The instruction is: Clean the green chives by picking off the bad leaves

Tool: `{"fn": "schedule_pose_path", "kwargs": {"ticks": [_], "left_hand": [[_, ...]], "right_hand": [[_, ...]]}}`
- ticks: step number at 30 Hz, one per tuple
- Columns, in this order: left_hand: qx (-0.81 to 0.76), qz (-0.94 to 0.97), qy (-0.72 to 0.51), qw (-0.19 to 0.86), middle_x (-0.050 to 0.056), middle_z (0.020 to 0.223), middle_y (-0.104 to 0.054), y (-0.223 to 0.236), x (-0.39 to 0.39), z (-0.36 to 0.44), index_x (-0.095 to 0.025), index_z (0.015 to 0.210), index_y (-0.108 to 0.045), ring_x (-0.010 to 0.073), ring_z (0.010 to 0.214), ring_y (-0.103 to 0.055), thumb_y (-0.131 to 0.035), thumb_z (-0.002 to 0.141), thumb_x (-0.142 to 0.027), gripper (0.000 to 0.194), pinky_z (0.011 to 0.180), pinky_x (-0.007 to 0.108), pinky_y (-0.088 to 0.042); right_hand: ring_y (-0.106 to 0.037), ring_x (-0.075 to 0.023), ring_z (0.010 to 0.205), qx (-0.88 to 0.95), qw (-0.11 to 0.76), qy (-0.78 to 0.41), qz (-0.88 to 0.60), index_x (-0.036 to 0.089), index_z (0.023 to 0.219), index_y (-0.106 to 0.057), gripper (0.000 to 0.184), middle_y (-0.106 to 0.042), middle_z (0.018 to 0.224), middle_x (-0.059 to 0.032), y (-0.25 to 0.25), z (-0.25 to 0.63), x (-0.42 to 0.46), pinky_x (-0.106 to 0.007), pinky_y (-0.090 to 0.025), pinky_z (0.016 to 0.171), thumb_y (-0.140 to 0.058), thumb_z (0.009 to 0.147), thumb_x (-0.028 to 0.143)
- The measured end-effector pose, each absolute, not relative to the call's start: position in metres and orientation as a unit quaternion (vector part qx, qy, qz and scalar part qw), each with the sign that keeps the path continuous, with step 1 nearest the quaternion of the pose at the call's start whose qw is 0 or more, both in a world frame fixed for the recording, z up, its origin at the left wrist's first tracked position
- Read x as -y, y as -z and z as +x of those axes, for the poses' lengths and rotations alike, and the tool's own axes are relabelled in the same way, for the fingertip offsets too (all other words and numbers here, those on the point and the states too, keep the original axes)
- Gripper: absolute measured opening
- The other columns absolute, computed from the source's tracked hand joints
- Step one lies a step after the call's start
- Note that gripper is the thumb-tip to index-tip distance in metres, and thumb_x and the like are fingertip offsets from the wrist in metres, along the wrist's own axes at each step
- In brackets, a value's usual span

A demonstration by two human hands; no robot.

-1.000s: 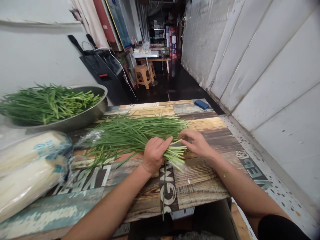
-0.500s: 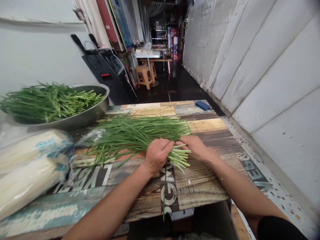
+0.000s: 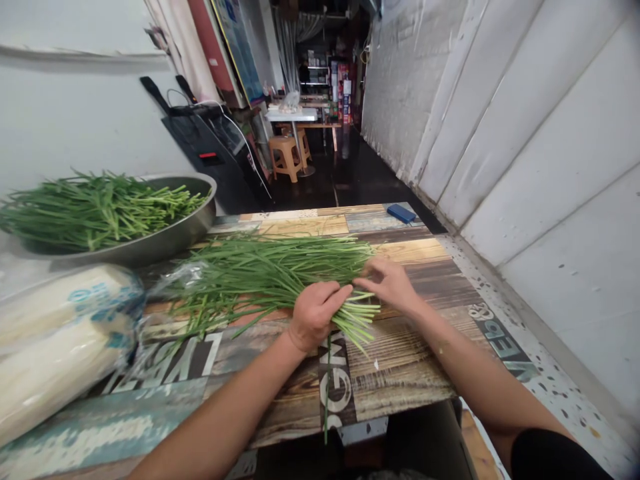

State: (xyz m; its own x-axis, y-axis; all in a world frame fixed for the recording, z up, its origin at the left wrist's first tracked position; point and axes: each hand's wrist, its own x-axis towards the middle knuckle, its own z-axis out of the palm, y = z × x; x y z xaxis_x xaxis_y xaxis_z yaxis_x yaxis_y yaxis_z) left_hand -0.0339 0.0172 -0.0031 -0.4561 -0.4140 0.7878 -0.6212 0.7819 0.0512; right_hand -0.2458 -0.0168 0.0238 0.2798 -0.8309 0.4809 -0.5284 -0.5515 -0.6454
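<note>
"Chives (image 3: 280, 257), where?"

"On the table (image 3: 400, 373), I see them beside the bowl (image 3: 195, 223); farther from it, my left hand (image 3: 315, 313) clenches a bunch (image 3: 359, 316); my right hand (image 3: 389, 283) bends its fingers near the stem ends."

"Pinching?"

"I can't tell."

Left hand (image 3: 318, 313) closed in fist, thumb forward; right hand (image 3: 389, 285) (slightly blurred) curled, fingertips bunched.
</note>
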Motion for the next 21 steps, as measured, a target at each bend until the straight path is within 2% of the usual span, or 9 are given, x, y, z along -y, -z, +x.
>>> {"fn": "schedule_pose_path", "kwargs": {"ticks": [2,3,4,6,8,10,13,16,21], "left_hand": [[0.85,0.298,-0.133,0.414,0.009,0.091,-0.064,0.004,-0.021,-0.037,-0.017,0.112,-0.062,0.0169,0.079,-0.058,-0.045,0.089,-0.02,0.029,0.069,0.029,-0.046],[0.85,0.298,-0.135,0.414,0.009,0.091,-0.064,0.004,-0.022,-0.038,-0.017,0.112,-0.063,0.0165,0.079,-0.058,-0.044,0.089,-0.02,0.029,0.068,0.028,-0.046],[0.848,0.298,-0.135,0.417,0.009,0.09,-0.063,0.003,-0.023,-0.038,-0.017,0.111,-0.063,0.0163,0.079,-0.058,-0.044,0.089,-0.02,0.03,0.068,0.028,-0.046],[0.843,0.301,-0.118,0.43,0.009,0.09,-0.062,0.0,-0.023,-0.036,-0.017,0.11,-0.064,0.0159,0.079,-0.058,-0.045,0.089,-0.022,0.029,0.067,0.027,-0.047],[0.82,0.326,-0.077,0.465,0.008,0.091,-0.061,-0.004,-0.021,-0.034,-0.016,0.108,-0.064,0.0157,0.081,-0.059,-0.05,0.087,-0.024,0.027,0.068,0.026,-0.048],[0.782,0.359,-0.034,0.509,0.007,0.094,-0.06,-0.008,-0.018,-0.031,-0.016,0.106,-0.064,0.0157,0.084,-0.059,-0.055,0.084,-0.024,0.025,0.072,0.026,-0.05],[0.734,0.386,-0.002,0.559,0.006,0.096,-0.062,-0.009,-0.012,-0.028,-0.018,0.102,-0.064,0.016,0.089,-0.06,-0.056,0.084,-0.022,0.021,0.08,0.029,-0.05],[0.694,0.399,0.018,0.599,0.006,0.094,-0.066,-0.009,-0.007,-0.029,-0.018,0.098,-0.063,0.0169,0.09,-0.062,-0.055,0.086,-0.028,0.018,0.084,0.032,-0.051],[0.593,0.497,0.056,0.631,0.004,0.088,-0.069,-0.025,-0.005,-0.03,-0.017,0.092,-0.062,0.0155,0.085,-0.064,-0.049,0.09,-0.034,0.021,0.084,0.032,-0.051]], "right_hand": [[-0.056,-0.0191,0.092,-0.357,0.205,0.366,-0.834,0.019,0.101,-0.064,0.029,-0.061,0.108,-0.0096,-0.019,-0.236,0.012,-0.028,-0.046,0.072,-0.061,0.08,0.038],[-0.056,-0.0199,0.098,-0.319,0.221,0.349,-0.853,0.019,0.109,-0.062,0.032,-0.059,0.115,-0.0105,-0.016,-0.232,0.01,-0.029,-0.046,0.076,-0.058,0.083,0.037],[-0.056,-0.0196,0.096,-0.293,0.235,0.335,-0.864,0.019,0.108,-0.063,0.03,-0.061,0.111,-0.0103,-0.013,-0.229,0.009,-0.029,-0.046,0.076,-0.054,0.085,0.036],[-0.057,-0.0173,0.08,-0.283,0.243,0.319,-0.871,0.018,0.091,-0.067,0.025,-0.066,0.087,-0.0075,-0.007,-0.225,0.009,-0.028,-0.045,0.07,-0.047,0.089,0.034],[-0.053,-0.0148,0.067,-0.33,0.209,0.318,-0.864,0.017,0.075,-0.065,0.029,-0.061,0.068,-0.0045,-0.003,-0.225,0.01,-0.025,-0.041,0.063,-0.044,0.09,0.03],[-0.051,-0.0138,0.064,-0.39,0.148,0.321,-0.85,0.017,0.068,-0.063,0.027,-0.058,0.063,-0.0034,-0.003,-0.228,0.013,-0.024,-0.038,0.061,-0.047,0.088,0.026],[-0.049,-0.0131,0.061,-0.459,0.086,0.319,-0.825,0.017,0.063,-0.059,0.024,-0.056,0.06,-0.0018,-0.006,-0.236,0.018,-0.023,-0.034,0.061,-0.05,0.084,0.024],[-0.048,-0.0133,0.059,-0.534,0.069,0.29,-0.791,0.018,0.062,-0.058,0.03,-0.057,0.061,-0.0017,-0.008,-0.245,0.024,-0.024,-0.032,0.059,-0.05,0.087,0.031],[-0.054,-0.0189,0.083,-0.562,0.011,0.215,-0.799,0.018,0.084,-0.065,0.011,-0.063,0.086,-0.0071,-0.004,-0.254,0.029,-0.026,-0.037,0.07,-0.055,0.084,0.023]]}}
